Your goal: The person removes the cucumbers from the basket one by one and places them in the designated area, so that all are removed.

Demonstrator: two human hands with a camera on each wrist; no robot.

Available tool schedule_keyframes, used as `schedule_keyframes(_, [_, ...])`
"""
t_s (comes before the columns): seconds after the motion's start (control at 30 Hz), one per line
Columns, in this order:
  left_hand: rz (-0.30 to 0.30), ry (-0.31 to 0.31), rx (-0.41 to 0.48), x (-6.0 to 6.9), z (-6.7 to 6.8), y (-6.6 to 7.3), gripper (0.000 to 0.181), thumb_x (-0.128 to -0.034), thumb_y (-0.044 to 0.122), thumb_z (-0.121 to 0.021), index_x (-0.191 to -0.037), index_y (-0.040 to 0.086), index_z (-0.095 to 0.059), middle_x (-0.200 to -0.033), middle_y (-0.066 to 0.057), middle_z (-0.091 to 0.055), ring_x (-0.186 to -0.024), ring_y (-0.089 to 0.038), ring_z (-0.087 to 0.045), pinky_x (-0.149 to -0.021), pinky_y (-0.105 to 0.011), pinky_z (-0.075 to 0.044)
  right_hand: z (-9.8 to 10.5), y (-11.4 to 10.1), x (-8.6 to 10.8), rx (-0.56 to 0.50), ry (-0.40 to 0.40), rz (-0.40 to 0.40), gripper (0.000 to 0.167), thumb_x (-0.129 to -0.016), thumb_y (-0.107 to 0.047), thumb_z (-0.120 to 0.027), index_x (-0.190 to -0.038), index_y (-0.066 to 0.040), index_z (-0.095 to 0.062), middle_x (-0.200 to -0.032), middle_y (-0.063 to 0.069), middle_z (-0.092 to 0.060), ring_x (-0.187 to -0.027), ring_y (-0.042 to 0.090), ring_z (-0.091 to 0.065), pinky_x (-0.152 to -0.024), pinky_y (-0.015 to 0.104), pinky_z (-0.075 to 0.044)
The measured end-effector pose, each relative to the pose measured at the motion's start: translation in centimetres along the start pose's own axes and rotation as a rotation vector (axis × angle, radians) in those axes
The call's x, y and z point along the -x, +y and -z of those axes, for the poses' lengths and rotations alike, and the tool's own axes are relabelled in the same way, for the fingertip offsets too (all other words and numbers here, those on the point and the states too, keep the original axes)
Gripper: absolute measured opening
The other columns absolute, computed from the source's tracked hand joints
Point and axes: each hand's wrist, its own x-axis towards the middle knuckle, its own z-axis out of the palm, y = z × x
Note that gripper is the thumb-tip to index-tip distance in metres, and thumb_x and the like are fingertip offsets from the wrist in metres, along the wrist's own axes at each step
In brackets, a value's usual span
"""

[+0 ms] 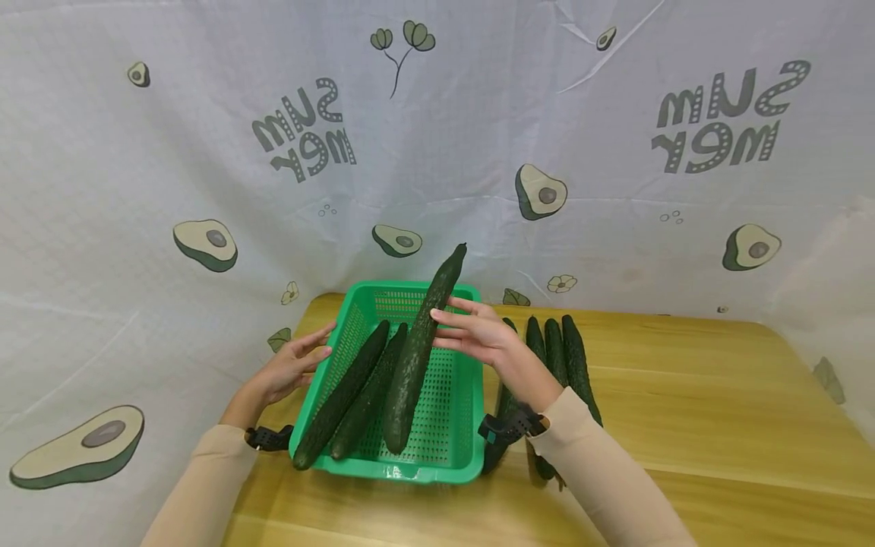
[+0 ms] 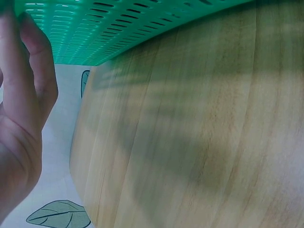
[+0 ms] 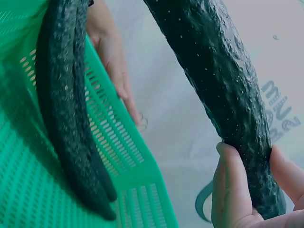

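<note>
My right hand [image 1: 478, 332] pinches a long dark green cucumber [image 1: 415, 365] between thumb and fingers, tilted over the green plastic basket [image 1: 393, 472]. The right wrist view shows the thumb and fingertips on either side of this cucumber [image 3: 213, 71], near one end. Two more cucumbers [image 1: 345, 395] lie side by side along the basket's left part. At the basket's left wall is my left hand [image 1: 290, 368], its fingers extended against the outside near the rim. In the left wrist view, the left fingers [image 2: 40, 61] reach up to the slotted wall [image 2: 114, 23].
Several cucumbers [image 1: 577, 365] lie on the wooden table [image 1: 683, 403] right of the basket, partly hidden by the right forearm. A white curtain [image 1: 437, 152] printed with avocados hangs behind the table and along its left side.
</note>
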Motion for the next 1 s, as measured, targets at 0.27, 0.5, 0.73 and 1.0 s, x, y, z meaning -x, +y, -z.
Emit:
schedule_keyframes(0.27, [-0.004, -0.004, 0.001, 0.1, 0.0, -0.1, 0.066, -0.1067, 0.021, -0.052, -0.162, 0.016, -0.016, -0.161, -0.02, -0.011, -0.055, -0.009, -0.026, -0.054, -0.03, -0.031, 3.0, 0.4, 1.5, 0.116, 0.093, 0.007, 0.078, -0.099, -0.017, -0.066, -0.16, -0.011, -0.018, -0.158, 0.018, -0.026, -0.133, 0.038, -0.047, -0.106, 0.043, -0.042])
schedule_keyframes(0.5, [-0.007, -0.004, -0.003, 0.0, 0.0, -0.1, 0.065, -0.1069, 0.022, -0.051, -0.162, 0.017, -0.017, -0.16, -0.021, -0.013, -0.054, -0.009, -0.023, -0.054, -0.029, -0.031, 4.9, -0.1, 2.4, 0.104, 0.042, 0.031, 0.072, -0.105, -0.009, -0.051, -0.161, -0.005, -0.005, -0.163, 0.021, -0.011, -0.143, 0.04, -0.03, -0.104, 0.041, -0.043])
schedule_keyframes(0.73, [-0.003, -0.001, -0.003, 0.0, 0.0, -0.1, 0.065, -0.1068, 0.022, -0.051, -0.162, 0.017, -0.017, -0.16, -0.02, -0.013, -0.056, -0.008, -0.026, -0.054, -0.027, -0.034, 6.6, -0.6, 3.3, 0.071, 0.034, 0.044, 0.074, -0.106, -0.002, -0.045, -0.159, -0.003, 0.007, -0.163, 0.024, 0.001, -0.146, 0.045, -0.013, -0.109, 0.047, -0.032])
schedule_keyframes(1.0, [0.005, -0.001, 0.008, 0.1, -0.1, 0.1, 0.066, -0.1067, 0.023, -0.052, -0.162, 0.017, -0.016, -0.161, -0.02, -0.012, -0.056, -0.009, -0.025, -0.055, -0.029, -0.032, 8.8, -0.5, 4.6, 0.127, 0.039, 0.043, 0.081, -0.105, -0.007, -0.052, -0.158, -0.002, 0.009, -0.163, 0.026, 0.004, -0.145, 0.047, -0.013, -0.108, 0.046, -0.037])
